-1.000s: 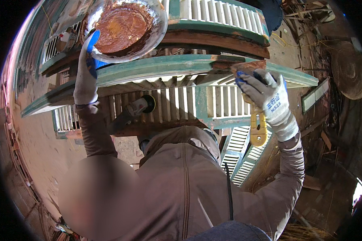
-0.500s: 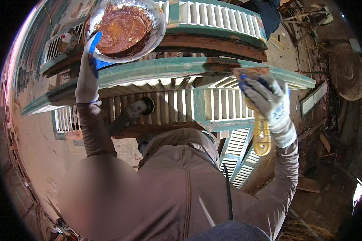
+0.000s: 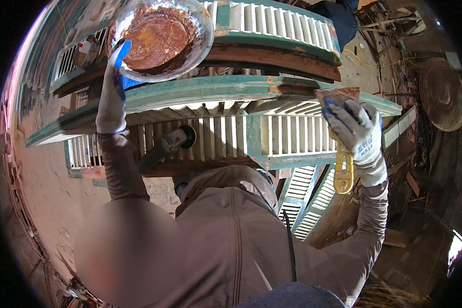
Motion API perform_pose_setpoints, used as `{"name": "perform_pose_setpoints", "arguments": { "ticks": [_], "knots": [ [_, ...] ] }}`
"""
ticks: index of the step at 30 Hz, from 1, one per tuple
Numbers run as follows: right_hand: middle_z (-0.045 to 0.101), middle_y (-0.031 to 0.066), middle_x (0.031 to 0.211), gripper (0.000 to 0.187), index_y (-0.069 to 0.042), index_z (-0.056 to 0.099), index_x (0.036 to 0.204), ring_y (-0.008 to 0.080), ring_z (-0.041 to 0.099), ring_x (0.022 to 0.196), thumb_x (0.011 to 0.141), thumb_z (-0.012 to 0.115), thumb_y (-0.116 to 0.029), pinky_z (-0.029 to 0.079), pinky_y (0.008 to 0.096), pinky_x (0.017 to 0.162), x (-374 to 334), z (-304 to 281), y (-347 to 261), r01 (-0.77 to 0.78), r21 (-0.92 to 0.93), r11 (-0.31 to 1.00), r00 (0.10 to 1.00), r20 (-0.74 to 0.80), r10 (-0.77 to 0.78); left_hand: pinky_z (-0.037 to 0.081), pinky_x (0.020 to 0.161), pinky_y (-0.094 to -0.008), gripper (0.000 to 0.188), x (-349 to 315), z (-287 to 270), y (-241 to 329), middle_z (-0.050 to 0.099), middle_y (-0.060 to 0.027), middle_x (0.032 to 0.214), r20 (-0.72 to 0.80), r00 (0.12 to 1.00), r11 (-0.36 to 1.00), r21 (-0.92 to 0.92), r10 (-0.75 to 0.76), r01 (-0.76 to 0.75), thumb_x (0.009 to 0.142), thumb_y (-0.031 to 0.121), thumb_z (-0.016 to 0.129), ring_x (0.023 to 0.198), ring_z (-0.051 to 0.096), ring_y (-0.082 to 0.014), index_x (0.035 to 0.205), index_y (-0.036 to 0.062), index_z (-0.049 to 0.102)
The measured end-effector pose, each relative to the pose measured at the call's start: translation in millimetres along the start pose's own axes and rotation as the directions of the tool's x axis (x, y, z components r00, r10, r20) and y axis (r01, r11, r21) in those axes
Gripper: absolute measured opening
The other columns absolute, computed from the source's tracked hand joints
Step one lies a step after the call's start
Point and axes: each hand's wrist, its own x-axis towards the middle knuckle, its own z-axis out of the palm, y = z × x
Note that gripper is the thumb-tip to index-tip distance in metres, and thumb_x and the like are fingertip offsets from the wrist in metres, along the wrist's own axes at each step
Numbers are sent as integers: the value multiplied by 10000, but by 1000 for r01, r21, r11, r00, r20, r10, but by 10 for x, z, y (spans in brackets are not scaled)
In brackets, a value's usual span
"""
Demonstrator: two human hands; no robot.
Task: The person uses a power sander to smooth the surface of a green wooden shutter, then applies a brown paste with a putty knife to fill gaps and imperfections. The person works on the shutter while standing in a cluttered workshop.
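Note:
My left hand, in a white glove with blue palm, grips the rim of a clear bowl, thumb over its edge. Reddish-brown paste coats the inside of that bowl. In my gloved right hand is a putty knife with a yellow handle. Its paste-smeared blade lies against the upper edge of a green louvered shutter standing on its side. A brown smear runs along that green edge, left of the blade.
An angle grinder rests on another louvered shutter close to my body. Beyond the bowl lies a further shutter. At the right are a round woven basket-like disc and scrap wood. Dark clothing of another person shows at the far side.
My right hand has slid the putty knife to the right along the shutter's edge, uncovering more of the brown smear behind it. My left hand and the bowl have barely moved.

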Motion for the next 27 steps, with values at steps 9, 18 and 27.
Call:
{"name": "perform_pose_setpoints", "arguments": {
  "ticks": [9,18,27],
  "knots": [
    [619,-81,1399,459,-272,715,1238,213,481,1366,784,738,-337,371,484,1149,6,479,253,326,-154,933,935,-95,-342,257,1246,-387,502,10,-66,-86,354,-120,1615,52,994,987,128,93,-99,1112,161,380,1480,352,-217,1602,103,286],
    [538,60,1391,467,-221,742,1184,306,504,1241,739,822,-339,493,432,1038,164,553,567,315,-34,948,939,-132,-317,276,1240,-380,460,91,-99,-126,443,-87,1566,14,998,996,70,58,-59,1097,269,396,1455,395,-201,1529,122,457],
    [699,-16,1269,412,-241,732,1168,240,601,1190,757,766,-252,470,455,976,-458,322,497,96,20,995,993,-67,-94,277,1236,-372,464,50,-83,-116,416,-92,1575,41,996,992,89,84,-88,1094,192,413,1444,401,-208,1548,95,412]
  ]
}}
